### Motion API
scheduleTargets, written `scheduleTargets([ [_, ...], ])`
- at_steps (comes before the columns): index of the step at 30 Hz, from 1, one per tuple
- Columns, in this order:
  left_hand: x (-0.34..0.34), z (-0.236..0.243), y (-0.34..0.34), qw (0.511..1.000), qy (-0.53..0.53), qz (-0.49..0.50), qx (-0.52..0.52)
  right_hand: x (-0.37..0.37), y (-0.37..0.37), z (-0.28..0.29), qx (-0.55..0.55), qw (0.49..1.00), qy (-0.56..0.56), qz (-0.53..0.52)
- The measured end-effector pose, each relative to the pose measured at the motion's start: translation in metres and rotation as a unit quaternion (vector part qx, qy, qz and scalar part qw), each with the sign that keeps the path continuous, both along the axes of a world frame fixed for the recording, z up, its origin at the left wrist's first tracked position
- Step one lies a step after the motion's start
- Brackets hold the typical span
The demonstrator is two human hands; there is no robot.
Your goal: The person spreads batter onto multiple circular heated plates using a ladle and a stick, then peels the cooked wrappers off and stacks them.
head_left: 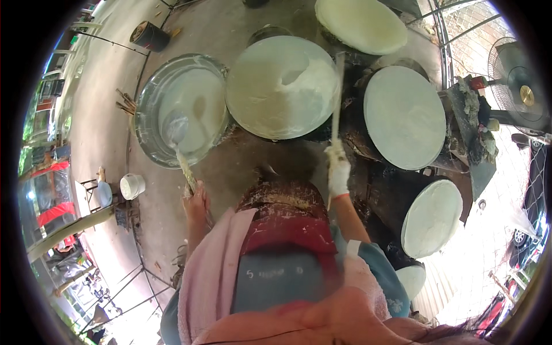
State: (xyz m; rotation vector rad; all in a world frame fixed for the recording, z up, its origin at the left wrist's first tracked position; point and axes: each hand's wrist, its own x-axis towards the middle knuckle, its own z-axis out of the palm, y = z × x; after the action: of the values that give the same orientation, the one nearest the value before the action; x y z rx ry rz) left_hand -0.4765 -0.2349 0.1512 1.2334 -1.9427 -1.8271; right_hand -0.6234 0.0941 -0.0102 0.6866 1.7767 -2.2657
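My left hand [197, 201] is closed round the handle of a ladle [185, 167]. The ladle's bowl dips into milky white liquid in a wide metal basin [150, 150] at the left. A white glove covers my right hand [339, 171], which grips a long, thin flat stick [337, 98] standing up and away from me. The stick runs along the right rim of a large round white surface [282, 86] straight ahead. That surface is unevenly coated, with a greyish patch and pale smears.
More white rounds surround the right side: one at the far right [362, 26], one on a dark stove-like stand [405, 118], another nearer me [432, 218]. A standing fan [523, 86] is at the right edge. A white bucket [132, 187] and a black bucket [149, 36] stand on the left floor.
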Motion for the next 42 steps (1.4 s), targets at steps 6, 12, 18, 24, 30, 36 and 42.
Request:
scheduleTargets([
  [6, -0.021, 0.008, 0.023, 0.998, 0.026, -0.056, 0.006, -0.009, 0.014, 0.040, 0.007, 0.981, -0.095, 0.170],
  [12, -0.030, 0.007, 0.031, 0.997, 0.016, -0.080, -0.011, -0.033, 0.024, 0.057, -0.006, 0.957, -0.152, 0.249],
  [18, -0.103, -0.008, 0.011, 0.973, -0.021, -0.216, -0.081, -0.077, 0.046, -0.004, 0.038, 0.982, 0.078, 0.166],
  [24, -0.245, -0.070, -0.005, 0.930, 0.010, -0.368, 0.001, -0.036, 0.011, 0.077, 0.139, 0.920, -0.183, 0.319],
  [30, -0.305, -0.089, 0.002, 0.881, -0.033, -0.461, 0.103, 0.060, -0.027, 0.031, 0.037, 0.998, -0.050, -0.013],
  [36, -0.242, -0.083, -0.007, 0.879, -0.120, -0.369, 0.276, 0.045, -0.128, 0.054, -0.014, 0.988, -0.151, 0.024],
  [42, -0.221, -0.063, -0.017, 0.829, -0.178, -0.314, 0.427, 0.051, -0.159, 0.005, 0.018, 0.994, -0.106, -0.024],
])
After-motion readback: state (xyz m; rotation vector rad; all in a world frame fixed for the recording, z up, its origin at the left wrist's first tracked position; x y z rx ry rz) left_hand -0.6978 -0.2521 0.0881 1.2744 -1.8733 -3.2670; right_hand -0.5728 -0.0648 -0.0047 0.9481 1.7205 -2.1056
